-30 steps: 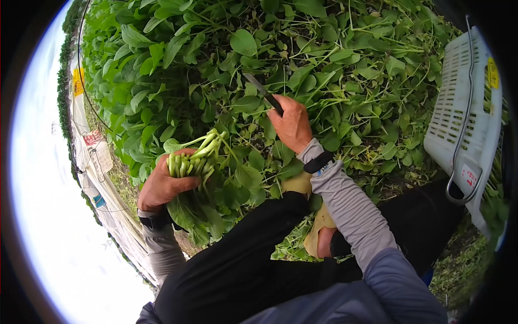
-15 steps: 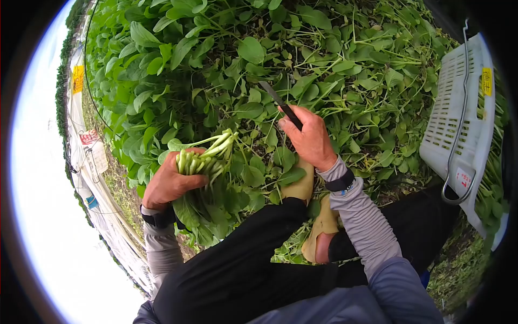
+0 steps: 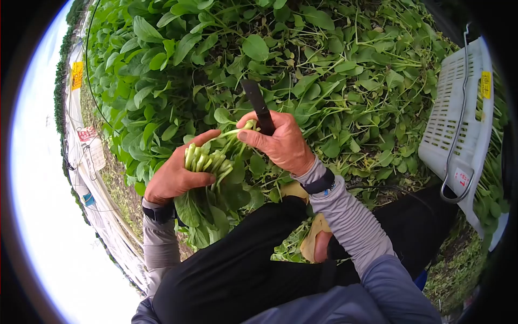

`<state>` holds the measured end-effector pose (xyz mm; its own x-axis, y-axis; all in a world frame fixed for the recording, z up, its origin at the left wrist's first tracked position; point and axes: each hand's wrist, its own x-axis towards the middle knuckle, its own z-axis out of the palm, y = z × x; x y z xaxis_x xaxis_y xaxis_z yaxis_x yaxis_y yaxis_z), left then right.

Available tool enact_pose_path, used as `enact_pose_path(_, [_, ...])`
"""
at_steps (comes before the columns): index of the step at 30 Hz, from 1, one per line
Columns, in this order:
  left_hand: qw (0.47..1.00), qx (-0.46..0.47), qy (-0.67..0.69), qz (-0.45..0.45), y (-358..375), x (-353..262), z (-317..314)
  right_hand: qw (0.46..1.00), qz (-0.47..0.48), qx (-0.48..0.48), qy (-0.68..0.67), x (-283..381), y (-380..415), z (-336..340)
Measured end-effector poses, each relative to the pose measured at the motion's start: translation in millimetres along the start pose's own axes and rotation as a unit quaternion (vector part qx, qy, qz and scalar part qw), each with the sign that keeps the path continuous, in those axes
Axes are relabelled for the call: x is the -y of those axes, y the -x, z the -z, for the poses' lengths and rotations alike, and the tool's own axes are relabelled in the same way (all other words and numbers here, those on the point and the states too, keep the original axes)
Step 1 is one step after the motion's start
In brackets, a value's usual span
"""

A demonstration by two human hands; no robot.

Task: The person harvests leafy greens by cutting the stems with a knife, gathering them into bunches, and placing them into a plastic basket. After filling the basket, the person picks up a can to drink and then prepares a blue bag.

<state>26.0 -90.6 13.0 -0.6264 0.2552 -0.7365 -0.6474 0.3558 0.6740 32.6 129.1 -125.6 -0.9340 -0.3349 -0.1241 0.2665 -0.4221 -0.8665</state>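
Observation:
A bunch of leafy greens (image 3: 208, 160) lies in my left hand (image 3: 175, 174), its pale cut stems pointing up and its leaves hanging below. The fingers and thumb wrap round the bunch. My right hand (image 3: 281, 141) holds a dark-bladed knife (image 3: 254, 100), blade pointing up and to the left. Between the thumb and index finger of that same hand is the end of one stem, which sticks out from the bunch to the right.
Uncut leafy plants (image 3: 145, 81) stand at the upper left. Low and loose greens (image 3: 367, 81) cover the ground at centre and right. A white slatted crate (image 3: 458, 108) with a metal handle holds greens at the right. White sheeting (image 3: 102, 216) runs along the left.
My right hand has moved left and down to the bunch and pinched a stem end, the knife still in it. The fingers of my left hand have loosened a little round the bunch.

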Motion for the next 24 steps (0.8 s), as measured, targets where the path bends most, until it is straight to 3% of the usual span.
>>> enact_pose_path(2, [0.939,-0.061,-0.339,0.000,20,-28,-7,0.997,0.031,-0.070,0.033,-14,-5,16])
enact_pose_path(3, [0.891,-0.103,-0.432,-0.099,29,-29,-13,0.996,0.027,-0.055,0.061,-7,-6,20])
enact_pose_path(4, [0.891,-0.104,-0.431,-0.099,32,-34,-17,0.996,0.027,-0.054,0.061,-1,-4,19])
enact_pose_path(6, [0.887,-0.128,-0.414,-0.160,37,-42,-22,0.992,-0.020,0.075,0.103,13,3,15])
enact_pose_path(7, [0.913,-0.109,-0.358,-0.163,31,-43,-18,0.991,0.012,0.104,0.085,19,4,6])
enact_pose_path(8, [0.912,-0.110,-0.359,-0.164,25,-46,-16,0.987,-0.022,0.141,0.076,30,6,1])
enact_pose_path(10, [0.941,-0.059,-0.311,-0.118,16,-50,-15,0.994,0.043,0.103,-0.011,26,10,-14])
enact_pose_path(12, [0.942,-0.063,-0.310,-0.112,8,-38,-7,0.995,0.023,0.096,0.000,29,14,-12])
enact_pose_path(14, [0.980,0.007,-0.153,-0.128,-3,-32,-11,0.996,0.002,0.086,0.013,27,18,-12])
enact_pose_path(15, [0.993,-0.007,-0.095,-0.074,0,-41,-22,0.997,0.024,0.073,-0.008,20,19,-15])
enact_pose_path(18, [0.997,0.057,-0.022,-0.047,-18,1,13,0.996,0.055,0.060,-0.023,2,19,-21])
enact_pose_path(22, [0.996,0.081,0.031,0.020,-29,8,13,0.998,-0.004,0.059,-0.020,1,19,-13])
enact_pose_path(24, [0.993,0.076,0.081,0.047,-30,12,6,0.994,0.048,0.073,0.070,-6,14,-8])
